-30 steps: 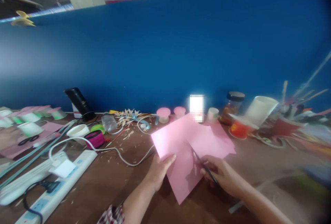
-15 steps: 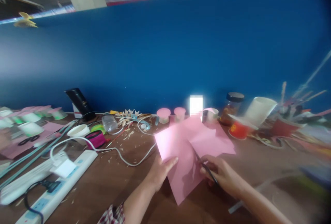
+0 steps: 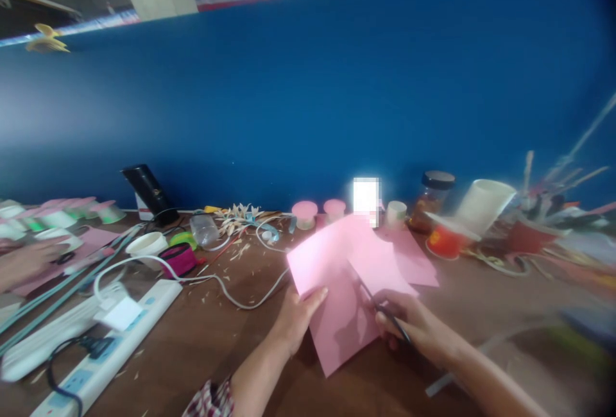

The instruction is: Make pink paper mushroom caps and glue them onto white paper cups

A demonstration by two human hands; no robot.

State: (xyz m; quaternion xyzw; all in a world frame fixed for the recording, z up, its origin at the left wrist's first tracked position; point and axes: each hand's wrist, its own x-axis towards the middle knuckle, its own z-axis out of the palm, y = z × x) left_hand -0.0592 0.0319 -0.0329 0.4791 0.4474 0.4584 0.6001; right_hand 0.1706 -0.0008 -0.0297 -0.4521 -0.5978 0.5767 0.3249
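Observation:
In front of me a sheet of pink paper [image 3: 344, 333] is held up off the table, its upper part curved and catching the light. My left hand [image 3: 301, 317] pinches its left edge, thumb on top. My right hand [image 3: 409, 324] is closed around a slim dark tool [image 3: 392, 321], whose thin tip points up and left along an edge in the paper. Its exact kind is unclear, as fingers cover part of it. More pink paper [image 3: 416, 260] lies flat beneath and behind the held sheet.
Pink-topped spools [image 3: 305, 215] stand behind the paper, near a lidded jar [image 3: 433, 202] and a red cup [image 3: 445, 242]. A power strip [image 3: 139, 327] with a white cable lies left. At far left a co-worker's hand [image 3: 33, 266] reaches over pink paper. A blue partition [image 3: 308, 96] rises behind.
The held sheet has shifted slightly, and its right-hand part now reaches less far right. My hands barely moved. The co-worker's hand has come in further from the left.

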